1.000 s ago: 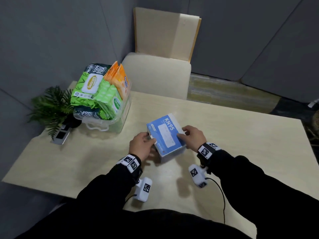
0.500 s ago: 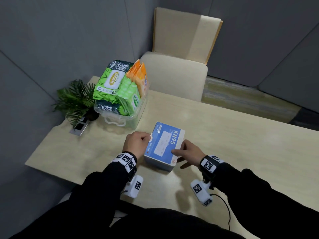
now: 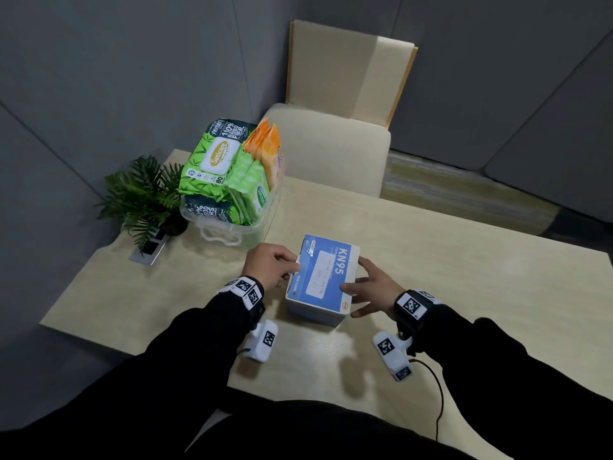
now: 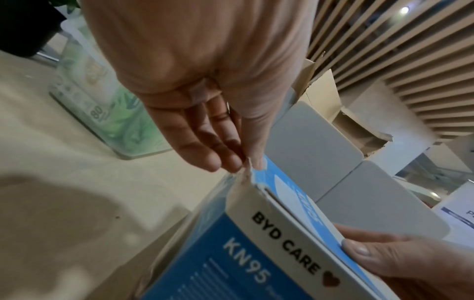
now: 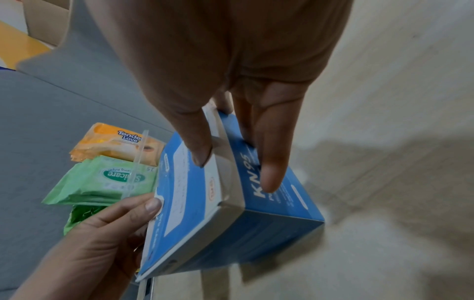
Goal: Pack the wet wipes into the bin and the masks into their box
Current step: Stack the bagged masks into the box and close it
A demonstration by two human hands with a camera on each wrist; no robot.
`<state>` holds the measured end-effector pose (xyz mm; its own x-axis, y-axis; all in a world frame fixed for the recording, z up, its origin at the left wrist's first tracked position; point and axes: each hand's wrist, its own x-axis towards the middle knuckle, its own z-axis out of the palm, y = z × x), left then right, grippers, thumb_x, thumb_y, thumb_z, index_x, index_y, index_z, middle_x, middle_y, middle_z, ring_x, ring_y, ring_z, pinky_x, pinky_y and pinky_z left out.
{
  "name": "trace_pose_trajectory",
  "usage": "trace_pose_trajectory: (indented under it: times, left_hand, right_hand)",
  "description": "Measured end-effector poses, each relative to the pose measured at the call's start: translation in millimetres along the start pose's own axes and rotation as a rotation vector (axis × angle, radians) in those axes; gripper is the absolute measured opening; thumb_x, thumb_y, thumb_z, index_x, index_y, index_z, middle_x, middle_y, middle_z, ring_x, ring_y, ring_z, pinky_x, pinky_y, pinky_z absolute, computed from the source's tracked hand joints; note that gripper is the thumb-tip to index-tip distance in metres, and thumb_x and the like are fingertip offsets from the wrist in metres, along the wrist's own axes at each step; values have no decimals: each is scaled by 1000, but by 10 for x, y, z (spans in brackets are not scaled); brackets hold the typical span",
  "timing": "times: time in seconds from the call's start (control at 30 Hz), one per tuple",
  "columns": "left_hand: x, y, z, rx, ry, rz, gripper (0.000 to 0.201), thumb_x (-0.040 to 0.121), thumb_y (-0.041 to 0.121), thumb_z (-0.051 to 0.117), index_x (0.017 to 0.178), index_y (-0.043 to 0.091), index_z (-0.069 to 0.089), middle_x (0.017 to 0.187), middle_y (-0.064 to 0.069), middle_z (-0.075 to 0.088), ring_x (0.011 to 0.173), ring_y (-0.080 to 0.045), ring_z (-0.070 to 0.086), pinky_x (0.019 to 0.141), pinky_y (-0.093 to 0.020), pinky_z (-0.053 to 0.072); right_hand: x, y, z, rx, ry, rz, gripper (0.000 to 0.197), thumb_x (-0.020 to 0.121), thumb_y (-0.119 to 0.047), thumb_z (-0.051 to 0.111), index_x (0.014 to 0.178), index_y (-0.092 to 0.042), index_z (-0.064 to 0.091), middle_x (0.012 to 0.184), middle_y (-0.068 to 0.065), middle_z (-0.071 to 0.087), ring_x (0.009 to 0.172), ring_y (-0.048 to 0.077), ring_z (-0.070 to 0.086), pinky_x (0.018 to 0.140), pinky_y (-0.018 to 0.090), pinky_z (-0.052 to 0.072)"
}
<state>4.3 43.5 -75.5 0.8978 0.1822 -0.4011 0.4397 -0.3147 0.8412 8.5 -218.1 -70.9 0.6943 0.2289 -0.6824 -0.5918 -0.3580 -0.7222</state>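
A blue KN95 mask box lies flat on the table in front of me, lid side up. My left hand pinches the torn lid flap at the box's left edge, thumb against fingertips. My right hand holds the box's right side, thumb on the lid and fingers down the side panel. The box looks closed; no masks show. At the back left stands a clear plastic bin piled with green wet wipe packs and orange packs.
A small potted plant and a power socket sit left of the bin near the table's left edge. A cream chair stands behind the table. Grey panel walls close off the left and back.
The box has turned and now lies squarer to me. My right hand slid from the top to the right side, and my left hand now pinches the lid flap.
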Motion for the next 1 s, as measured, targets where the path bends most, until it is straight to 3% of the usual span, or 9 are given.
trace_pose_trajectory:
  times: [0.27, 0.43, 0.83, 1.0]
  left_hand:
    - [45, 34, -2, 148, -17, 88, 10, 79, 2, 82, 75, 10, 78, 64, -5, 67, 40, -9, 55, 50, -29, 57]
    - [44, 39, -27, 179, -27, 93, 12, 79, 3, 82, 72, 11, 76, 60, -3, 69, 44, -10, 61, 52, -35, 60]
    - [46, 72, -29, 256, -14, 90, 17, 81, 6, 82, 69, 16, 76, 58, 1, 69, 45, -12, 64, 49, -36, 61]
    - [34, 97, -3, 328, 24, 118, 19, 81, 9, 81, 66, 18, 74, 61, -2, 71, 50, -22, 68, 49, -37, 62]
  right_hand:
    - [-35, 6, -58, 36, -75, 4, 78, 95, -15, 73, 154, -44, 33, 118, 6, 77, 113, 40, 70, 84, 56, 62]
    - [-44, 13, -69, 28, -85, 2, 76, 95, -17, 73, 153, -46, 34, 118, 4, 77, 112, 37, 71, 86, 57, 61]
    - [-46, 18, -78, 38, -105, 5, 76, 96, -19, 72, 153, -49, 32, 118, 2, 77, 112, 33, 72, 87, 55, 61]
    - [-61, 7, -77, 37, -104, 4, 75, 97, -18, 70, 154, -49, 31, 117, 1, 77, 111, 33, 73, 88, 56, 61]
